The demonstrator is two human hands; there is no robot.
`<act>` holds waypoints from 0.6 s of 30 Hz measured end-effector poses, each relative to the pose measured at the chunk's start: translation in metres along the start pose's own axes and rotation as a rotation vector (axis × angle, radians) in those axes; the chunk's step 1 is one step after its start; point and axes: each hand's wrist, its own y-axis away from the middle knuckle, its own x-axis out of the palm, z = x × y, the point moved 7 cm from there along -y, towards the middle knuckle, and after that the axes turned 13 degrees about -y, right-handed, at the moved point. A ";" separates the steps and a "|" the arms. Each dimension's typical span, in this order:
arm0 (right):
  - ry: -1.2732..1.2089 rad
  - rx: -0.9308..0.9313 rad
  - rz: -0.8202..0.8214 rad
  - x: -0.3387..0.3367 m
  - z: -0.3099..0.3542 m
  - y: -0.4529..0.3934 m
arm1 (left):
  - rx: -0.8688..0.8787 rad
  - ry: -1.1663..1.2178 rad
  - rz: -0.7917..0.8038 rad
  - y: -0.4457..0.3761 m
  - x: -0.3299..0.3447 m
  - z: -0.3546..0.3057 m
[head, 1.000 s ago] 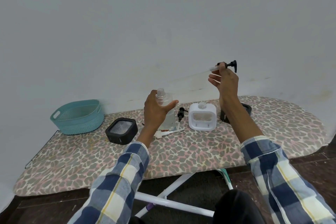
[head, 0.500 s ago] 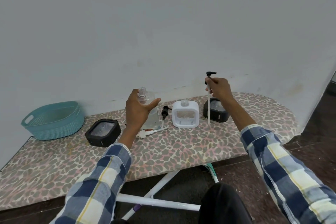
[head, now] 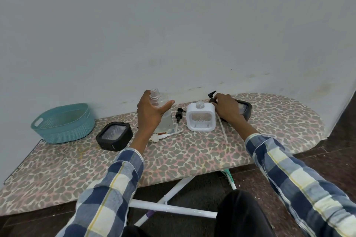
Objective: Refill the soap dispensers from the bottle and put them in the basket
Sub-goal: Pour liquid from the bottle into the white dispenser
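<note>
While your left hand [head: 149, 115] grips the clear bottle [head: 163, 113], your right hand [head: 226, 109] holds the black pump [head: 212, 96] beside the white dispenser [head: 200, 119].

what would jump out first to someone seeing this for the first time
Two hands at the middle of the leopard-print ironing board: the left hand grips an uncapped clear bottle, the right hand holds a black pump beside the white dispenser. A teal basket sits far left.
</note>
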 end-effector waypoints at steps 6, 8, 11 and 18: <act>-0.120 -0.018 -0.050 -0.012 -0.001 0.007 | 0.000 0.008 0.001 -0.001 0.001 0.001; -0.343 -0.065 -0.060 -0.015 0.004 0.013 | -0.004 0.010 0.007 -0.001 0.001 0.001; -0.585 -0.100 0.039 -0.017 0.019 0.030 | -0.020 0.025 0.022 -0.001 0.001 0.000; -0.383 -0.215 0.219 0.000 0.030 0.055 | 0.004 0.035 0.058 0.001 -0.003 0.002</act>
